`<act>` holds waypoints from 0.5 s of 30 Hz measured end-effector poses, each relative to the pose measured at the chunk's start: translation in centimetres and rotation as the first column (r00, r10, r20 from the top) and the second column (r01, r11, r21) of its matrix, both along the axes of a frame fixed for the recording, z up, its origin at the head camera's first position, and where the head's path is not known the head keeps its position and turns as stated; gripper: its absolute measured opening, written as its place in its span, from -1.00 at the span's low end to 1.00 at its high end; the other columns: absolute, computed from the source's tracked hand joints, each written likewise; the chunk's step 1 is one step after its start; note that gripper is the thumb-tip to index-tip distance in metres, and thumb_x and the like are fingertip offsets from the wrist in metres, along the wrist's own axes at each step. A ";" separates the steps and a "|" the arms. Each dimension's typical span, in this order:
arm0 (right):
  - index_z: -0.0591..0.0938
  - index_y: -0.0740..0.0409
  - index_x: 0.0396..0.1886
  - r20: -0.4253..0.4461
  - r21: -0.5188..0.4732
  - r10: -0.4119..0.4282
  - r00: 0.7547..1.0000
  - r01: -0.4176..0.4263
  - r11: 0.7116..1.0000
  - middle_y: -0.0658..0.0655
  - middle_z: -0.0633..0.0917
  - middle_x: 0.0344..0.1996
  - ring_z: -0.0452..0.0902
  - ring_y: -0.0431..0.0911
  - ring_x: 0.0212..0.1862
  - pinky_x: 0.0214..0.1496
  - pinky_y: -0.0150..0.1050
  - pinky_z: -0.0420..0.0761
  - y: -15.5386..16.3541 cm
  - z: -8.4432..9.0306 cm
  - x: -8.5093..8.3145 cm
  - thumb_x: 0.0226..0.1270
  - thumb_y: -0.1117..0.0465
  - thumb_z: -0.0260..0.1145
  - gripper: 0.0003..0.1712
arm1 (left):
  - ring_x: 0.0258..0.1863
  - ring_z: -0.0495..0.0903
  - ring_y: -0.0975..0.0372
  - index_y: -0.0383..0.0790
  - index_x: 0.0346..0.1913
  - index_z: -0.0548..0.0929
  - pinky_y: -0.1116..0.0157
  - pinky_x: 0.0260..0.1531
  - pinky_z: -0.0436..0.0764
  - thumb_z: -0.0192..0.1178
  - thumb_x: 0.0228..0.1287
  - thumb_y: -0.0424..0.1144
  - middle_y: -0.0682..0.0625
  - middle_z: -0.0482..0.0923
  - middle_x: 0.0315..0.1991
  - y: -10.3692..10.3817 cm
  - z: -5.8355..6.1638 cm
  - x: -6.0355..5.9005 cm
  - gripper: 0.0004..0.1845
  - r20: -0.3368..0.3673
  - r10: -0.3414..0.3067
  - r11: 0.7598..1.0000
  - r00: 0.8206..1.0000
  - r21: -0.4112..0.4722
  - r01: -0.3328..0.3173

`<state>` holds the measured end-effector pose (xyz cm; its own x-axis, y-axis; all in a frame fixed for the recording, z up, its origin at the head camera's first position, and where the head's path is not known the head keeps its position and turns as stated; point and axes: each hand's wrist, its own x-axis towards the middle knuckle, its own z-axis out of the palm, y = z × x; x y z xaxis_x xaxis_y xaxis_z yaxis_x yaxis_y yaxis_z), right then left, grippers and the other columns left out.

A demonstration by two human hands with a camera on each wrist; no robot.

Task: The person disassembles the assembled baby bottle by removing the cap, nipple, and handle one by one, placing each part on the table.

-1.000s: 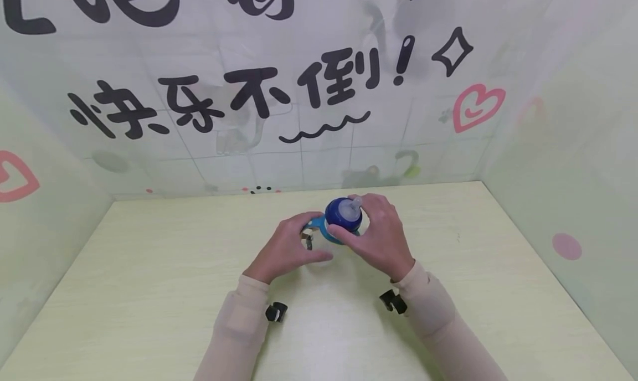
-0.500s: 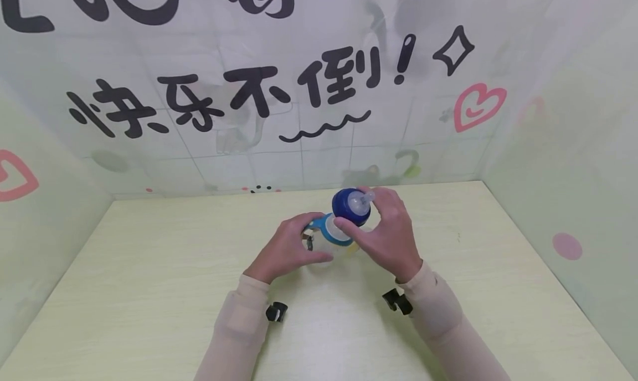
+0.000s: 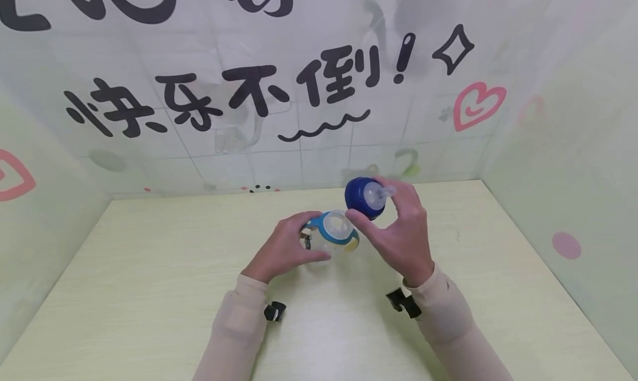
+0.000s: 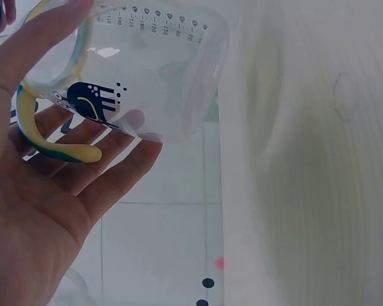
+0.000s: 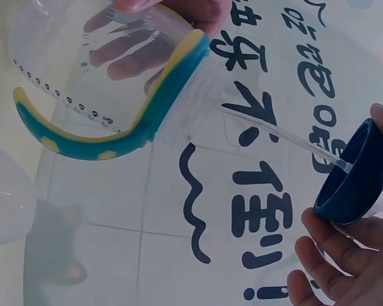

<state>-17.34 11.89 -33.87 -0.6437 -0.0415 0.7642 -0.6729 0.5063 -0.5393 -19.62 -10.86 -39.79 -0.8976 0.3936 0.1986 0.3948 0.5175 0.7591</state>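
gripping the clear baby bottle [image 3: 326, 242] from its left side, the left hand [image 3: 284, 251] has its fingers curled round the body, which rests near the middle of the pale wooden table [image 3: 149, 292], a little toward the far edge. in the left wrist view the fingers [image 4: 108, 159] lie under the transparent wall, printed with a dark cartoon figure and a row of measuring marks, and a yellow-and-teal handle [image 4: 57, 150] curves across the palm. the bottle's light blue collar [image 3: 339, 231] is open at the top, its mouth uncovered. in the right wrist view the same collar and handle [image 5: 115, 137] show teal with yellow spots, and a thin clear straw [image 5: 274, 137] runs from the bottle's mouth up to the dark blue screw cap [image 5: 354, 175]. just right of the bottle and above it, apart from the collar, the right hand [image 3: 399, 231] holds that cap [image 3: 361, 195] by its rim between thumb and fingers, tilted, with the clear silicone nipple [image 3: 379, 192] pointing to the right. behind the table's far edge stands a tiled wall sheet [image 3: 299, 148] with black chinese lettering [image 3: 224, 96] and a pink heart [image 3: 476, 107].
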 end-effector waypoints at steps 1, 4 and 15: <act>0.63 0.27 0.11 -0.005 -0.008 0.000 1.000 0.000 1.000 0.18 0.70 -0.06 0.50 0.07 0.07 0.05 0.04 0.47 0.1 0.1 0.1 0.06 -0.08 0.55 -0.29 | 0.06 0.58 0.20 -0.14 0.29 0.52 0.23 0.00 0.65 0.62 -0.09 -0.13 0.06 0.60 0.12 0.0 0.0 0.0 -0.19 0.001 0.000 1.000 1.000 0.002 0.000; 0.63 0.27 0.12 -0.016 -0.032 0.001 1.000 -0.001 0.999 0.19 0.69 -0.05 0.50 0.08 0.07 0.06 0.02 0.46 0.3 0.5 0.4 0.07 -0.07 0.55 -0.30 | 0.06 0.58 0.20 -0.15 0.29 0.52 0.23 0.00 0.65 0.62 -0.09 -0.14 0.06 0.59 0.12 0.0 -0.1 0.0 -0.20 0.002 0.002 1.000 1.000 0.006 -0.002; 0.61 0.30 0.15 -0.049 -0.054 -0.019 0.999 0.016 0.998 0.23 0.68 -0.03 0.50 0.04 0.08 0.09 -0.03 0.46 1.1 1.6 1.5 0.10 -0.10 0.53 -0.26 | 0.06 0.59 0.13 -0.18 0.30 0.51 0.19 0.01 0.65 0.62 -0.09 -0.13 0.03 0.59 0.14 -0.2 -0.4 -0.2 -0.18 0.003 0.016 1.000 1.000 0.021 -0.016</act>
<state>-15.82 12.96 -32.28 -0.6055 0.0112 0.7957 -0.6904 0.4898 -0.5323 -19.84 -11.06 -40.21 -0.9044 0.3748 0.2038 0.3842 0.5079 0.7710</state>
